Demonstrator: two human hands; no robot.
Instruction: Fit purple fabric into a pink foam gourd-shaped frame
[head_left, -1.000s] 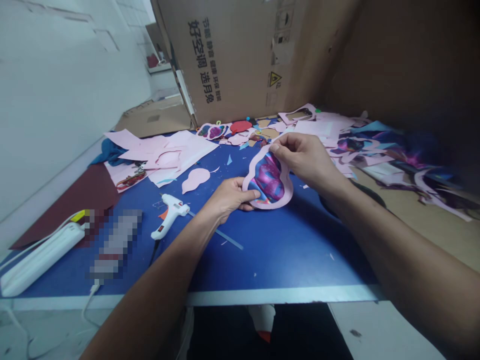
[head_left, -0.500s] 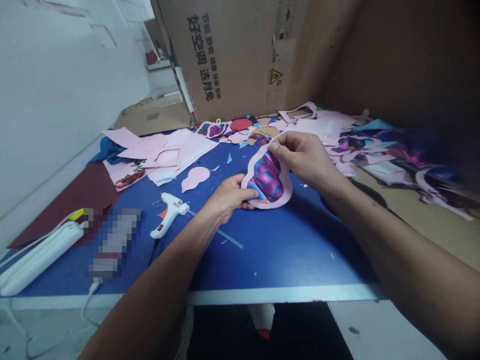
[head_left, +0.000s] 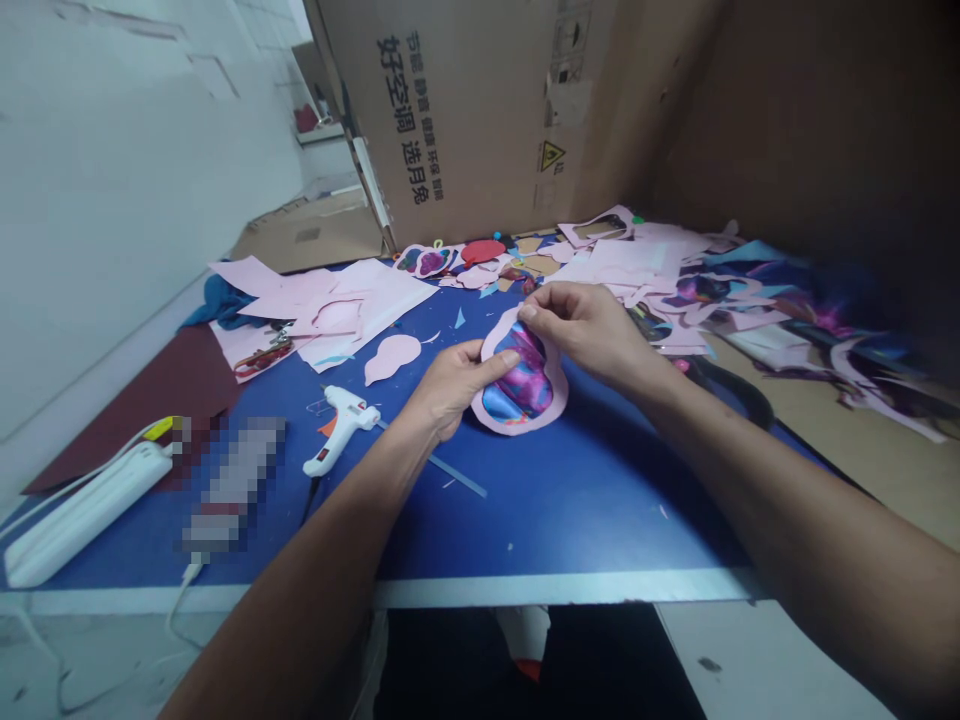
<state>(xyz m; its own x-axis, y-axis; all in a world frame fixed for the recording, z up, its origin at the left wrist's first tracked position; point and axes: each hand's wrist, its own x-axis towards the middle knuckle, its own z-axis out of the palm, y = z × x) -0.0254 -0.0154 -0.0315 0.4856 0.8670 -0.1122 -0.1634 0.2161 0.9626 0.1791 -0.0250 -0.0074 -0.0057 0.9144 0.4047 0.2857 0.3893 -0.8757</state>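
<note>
Between my hands, above the blue table, is a gourd-shaped cutout [head_left: 536, 385] with a pink border and a glossy purple-and-blue patterned middle. My left hand [head_left: 457, 385] grips its left edge, the thumb lying across the patterned face and the other fingers mostly hidden behind. At the narrow top, my right hand [head_left: 581, 325] pinches the pink border between thumb and forefinger. A plain pink gourd-shaped piece [head_left: 394, 358] lies on the table beyond my left hand. Left of my left wrist rests a white glue gun [head_left: 341, 425], a clear glue stick [head_left: 459, 474] protruding from its back.
Pink sheets [head_left: 330, 300] lie at the back left, and scraps [head_left: 637, 260] pile up at the back right. A large cardboard box [head_left: 487, 110] stands behind. On the left are a white power strip [head_left: 86, 515] and a blurred-out object [head_left: 236, 480] with a cable.
Both hands still hold the cutout. It has shifted slightly left and toward me, its lower end swinging left, and my left thumb has moved higher on its face.
</note>
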